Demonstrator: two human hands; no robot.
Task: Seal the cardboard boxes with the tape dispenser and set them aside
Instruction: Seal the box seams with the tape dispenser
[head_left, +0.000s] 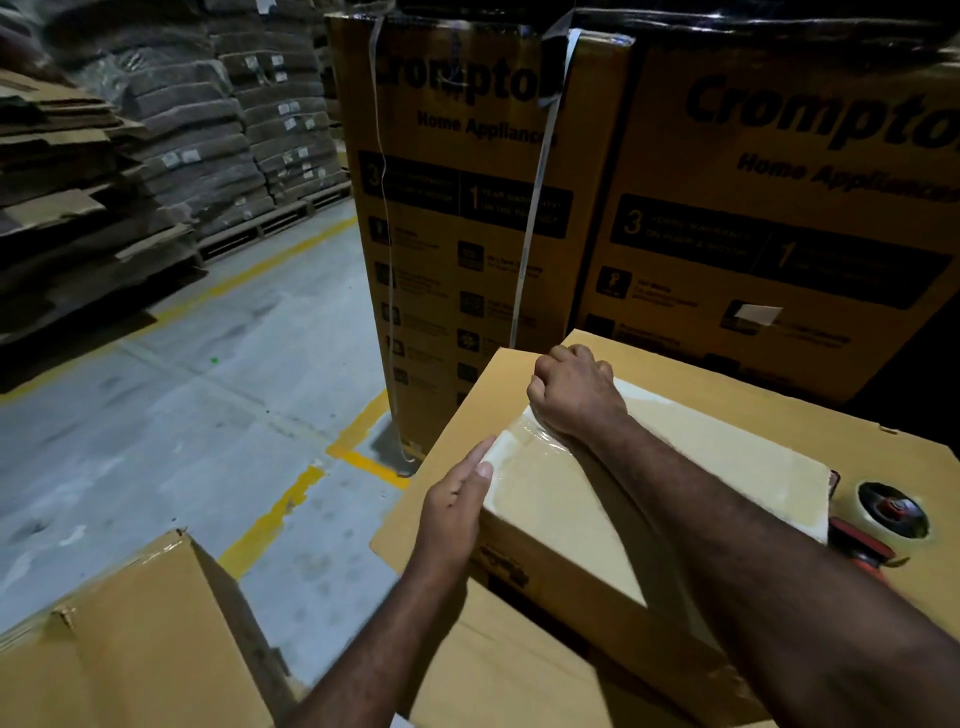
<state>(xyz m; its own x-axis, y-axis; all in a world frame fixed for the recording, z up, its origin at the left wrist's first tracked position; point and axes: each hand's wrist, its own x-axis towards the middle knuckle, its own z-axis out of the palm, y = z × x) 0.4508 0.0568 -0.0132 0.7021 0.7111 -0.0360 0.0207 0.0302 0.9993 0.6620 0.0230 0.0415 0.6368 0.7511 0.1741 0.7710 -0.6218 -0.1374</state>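
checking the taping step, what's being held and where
The small taped box: left hand presses flat on its left side, right hand curls over its far corner. The tape dispenser lies unheld.

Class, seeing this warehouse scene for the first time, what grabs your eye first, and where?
Two bare hands work a small taped box at centre: the left hand lies flat against its left side, the right hand sits curled at its far corner. Tall printed cartons loom behind, and a red tape dispenser lies right of the box.
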